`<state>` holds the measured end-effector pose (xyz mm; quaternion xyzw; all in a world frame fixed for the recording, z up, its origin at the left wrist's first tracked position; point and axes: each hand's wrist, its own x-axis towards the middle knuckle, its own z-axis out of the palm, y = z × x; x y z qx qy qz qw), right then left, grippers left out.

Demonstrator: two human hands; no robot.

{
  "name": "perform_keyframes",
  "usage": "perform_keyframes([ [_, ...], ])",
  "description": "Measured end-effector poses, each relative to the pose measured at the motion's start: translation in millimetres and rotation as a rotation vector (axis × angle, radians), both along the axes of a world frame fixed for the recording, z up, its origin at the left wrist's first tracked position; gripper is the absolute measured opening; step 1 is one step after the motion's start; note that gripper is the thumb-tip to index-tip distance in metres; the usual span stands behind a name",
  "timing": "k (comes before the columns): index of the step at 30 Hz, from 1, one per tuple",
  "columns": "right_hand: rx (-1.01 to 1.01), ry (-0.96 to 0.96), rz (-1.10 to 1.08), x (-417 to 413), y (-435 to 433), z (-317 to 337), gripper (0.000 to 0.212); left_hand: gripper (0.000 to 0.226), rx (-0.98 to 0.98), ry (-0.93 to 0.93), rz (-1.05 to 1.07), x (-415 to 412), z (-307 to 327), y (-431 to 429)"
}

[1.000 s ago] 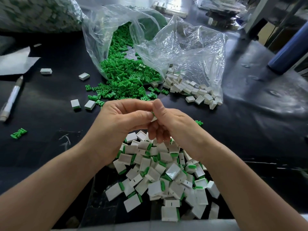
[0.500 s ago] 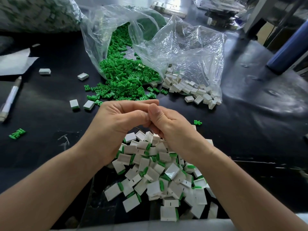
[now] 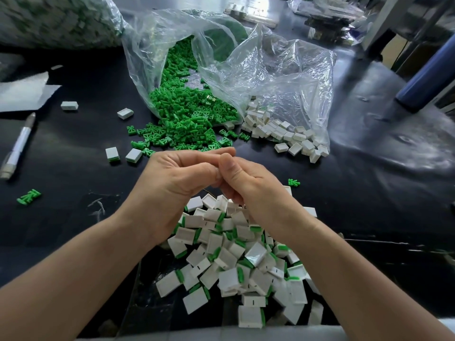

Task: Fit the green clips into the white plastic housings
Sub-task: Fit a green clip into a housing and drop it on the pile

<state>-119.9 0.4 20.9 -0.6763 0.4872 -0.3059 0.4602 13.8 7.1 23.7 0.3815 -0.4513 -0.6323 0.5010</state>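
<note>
My left hand and my right hand meet fingertip to fingertip above the black table, with fingers curled. They pinch one small part between them, and it is almost wholly hidden by the thumbs. Right below them lies a heap of white housings with green clips fitted. Beyond the hands, loose green clips spill from a clear plastic bag. Empty white housings spill from its right side.
A single green clip lies right of my hands and another clip far left. Two fitted housings sit left of the clips. A pen and paper lie at the left edge. A blue cylinder stands at right.
A white bit showed between my thumbs a second ago; my thumbs have closed over it. The hands stay pressed together in the same spot.
</note>
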Motion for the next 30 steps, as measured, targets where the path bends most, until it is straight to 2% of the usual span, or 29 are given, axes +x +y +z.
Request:
perform_keyframes([
  [4,-0.007,0.03,0.022,-4.4,-2.6,1.0,0.073,0.026,-0.01,-0.01,-0.021,0.4,0.1,-1.4],
  [6,-0.024,0.041,-0.012,-8.9,-5.4,3.8,0.079,0.023,0.0,-0.033,-0.003,1.5,-0.2,-3.2],
  [9,-0.086,0.067,-0.194,-24.5,-15.7,5.5,0.062,0.021,0.026,-0.046,0.066,3.7,-1.8,-6.4],
  [12,-0.178,0.258,-0.376,-41.2,-29.2,-0.2,0.033,0.018,0.041,-0.035,0.069,3.2,0.3,-5.6],
  [14,-0.192,0.365,-0.415,-46.6,-33.6,-4.1,0.02,0.018,0.03,-0.037,0.063,2.5,1.5,-3.5],
  [18,-0.206,0.491,-0.383,-47.6,-34.9,-9.1,0.023,0.021,0.005,-0.05,0.048,4.7,2.3,-1.6],
  [22,-0.209,0.538,-0.32,-43.6,-34.7,-12.6,0.028,0.018,0.009,-0.053,0.029,3.7,2.4,-0.8],
  [30,-0.208,0.627,-0.255,-41.4,-37.8,-20.2,0.031,0.026,0.061,-0.012,0.023,0.1,1.3,-0.2],
])
